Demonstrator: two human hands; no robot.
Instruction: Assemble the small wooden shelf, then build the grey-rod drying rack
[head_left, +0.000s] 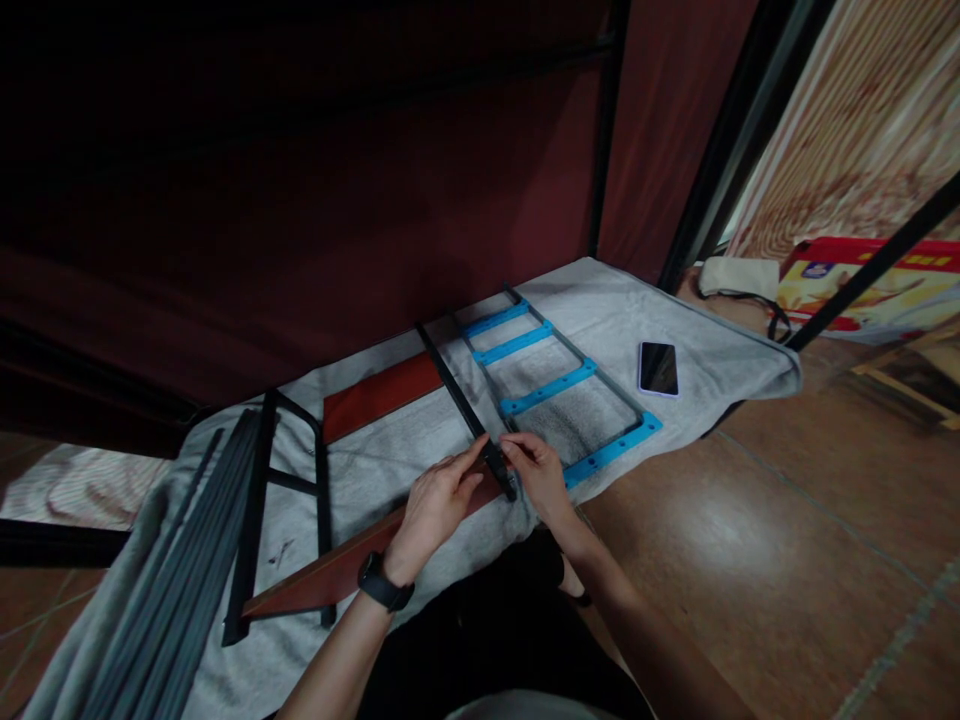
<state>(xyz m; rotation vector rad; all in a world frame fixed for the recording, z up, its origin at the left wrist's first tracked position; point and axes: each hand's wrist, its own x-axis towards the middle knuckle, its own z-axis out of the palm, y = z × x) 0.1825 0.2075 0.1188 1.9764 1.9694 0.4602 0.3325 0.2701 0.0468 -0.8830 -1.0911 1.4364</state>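
My left hand [435, 510], a black watch on its wrist, has thumb and forefinger closed at the near end of a black metal bar [459, 393]. On the other side of that end, my right hand [538, 478] pinches with its fingertips; anything between them is too small to make out. Beneath my left hand runs a reddish-brown board [337, 570], from the black bar to a black metal frame [270, 480] at the left. A second reddish-brown board [382, 395] lies farther back between bar and frame.
Blue crosspieces on grey rods [551, 388] lie right of the bar. A phone [659, 369] is on the grey cloth [615, 300]. Grey tubes [180, 560] are bundled at the left. Dark red panels [375, 200] rise behind; a red and yellow box [862, 290] is at the right.
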